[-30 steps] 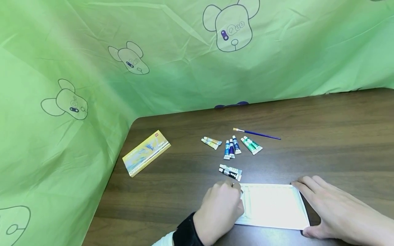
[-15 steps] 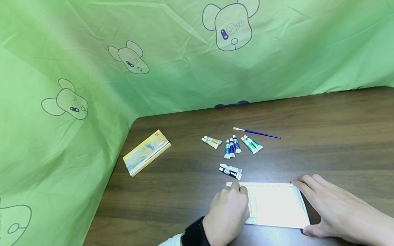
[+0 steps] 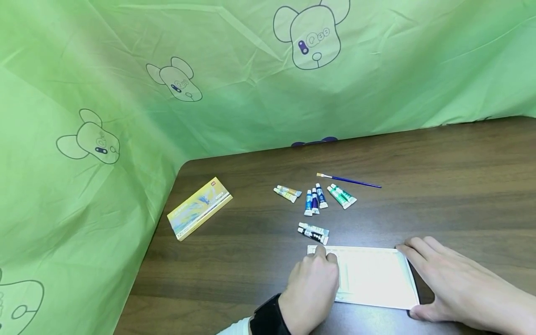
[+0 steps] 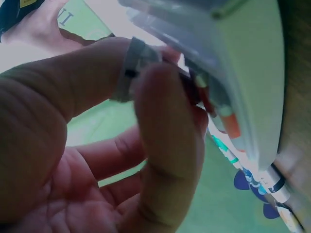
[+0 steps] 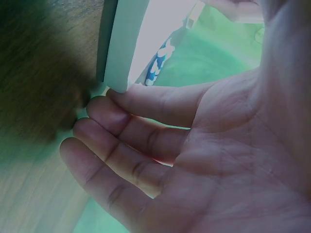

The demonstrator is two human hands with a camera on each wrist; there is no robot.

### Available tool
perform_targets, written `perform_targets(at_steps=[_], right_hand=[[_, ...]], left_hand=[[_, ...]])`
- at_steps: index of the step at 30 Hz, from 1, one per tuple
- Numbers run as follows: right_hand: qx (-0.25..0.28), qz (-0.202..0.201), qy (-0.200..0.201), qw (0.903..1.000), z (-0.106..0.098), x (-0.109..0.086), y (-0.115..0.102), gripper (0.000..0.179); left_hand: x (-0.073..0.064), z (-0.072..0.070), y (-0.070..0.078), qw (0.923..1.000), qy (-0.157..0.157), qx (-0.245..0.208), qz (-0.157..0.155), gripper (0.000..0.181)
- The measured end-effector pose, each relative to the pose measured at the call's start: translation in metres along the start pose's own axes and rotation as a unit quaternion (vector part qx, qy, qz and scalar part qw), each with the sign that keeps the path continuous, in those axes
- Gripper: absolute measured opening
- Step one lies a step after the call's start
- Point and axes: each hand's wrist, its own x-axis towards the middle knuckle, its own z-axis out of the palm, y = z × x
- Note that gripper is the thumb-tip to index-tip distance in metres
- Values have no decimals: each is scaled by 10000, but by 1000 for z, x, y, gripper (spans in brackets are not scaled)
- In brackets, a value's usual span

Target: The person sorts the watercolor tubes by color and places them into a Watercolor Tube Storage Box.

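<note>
Left grip, head view: sits over the left end of the white tray on the desk; what it holds is hidden from above. Right grip spans the tray's right end, fingertips at the far corner, thumb at the near one. Black tube lies just beyond the far edge and should not be knocked.

Left wrist view: thumb and finger pinch what appears to be a tube, its flat crimped end showing. Other tubes appear to lie inside the tray. Recommended: light pressure, clear of wall and neighbours.

Right wrist view: fingers straight, forefinger touching the tray's corner. Judged adequate for steadying; harder pressure could shift the tray.
</note>
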Motion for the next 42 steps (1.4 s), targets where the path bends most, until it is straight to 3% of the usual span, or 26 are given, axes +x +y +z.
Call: perform_targets(at_steps=[5, 9, 12, 14, 20, 29, 42], right_hand=[[-59, 22, -46, 10000, 2, -1, 0, 99], [-26, 5, -59, 10000, 1, -1, 1, 98], [-24, -29, -11, 10000, 1, 0, 1, 98], [-67, -37, 40, 10000, 0, 0, 0, 97], [33, 201, -348, 9992, -3, 0, -2, 105], [122, 345, -625, 9974, -7, 2, -5, 107], [158, 368, -633, 9972, -6, 1, -4, 106]], left_hand=[[-2, -6, -4, 9984, -363, 209, 384, 14], [-2, -14, -10, 9929, -1058, 92, 527, 29], [-2, -18, -12, 9888, -1375, -16, 573, 37], [-2, -19, -13, 9887, -1346, -7, 661, 39], [-7, -18, -13, 9912, -964, 36, 910, 32], [-7, -15, -10, 9939, -592, 95, 931, 31], [-6, -13, -10, 9932, -563, 136, 1014, 28]])
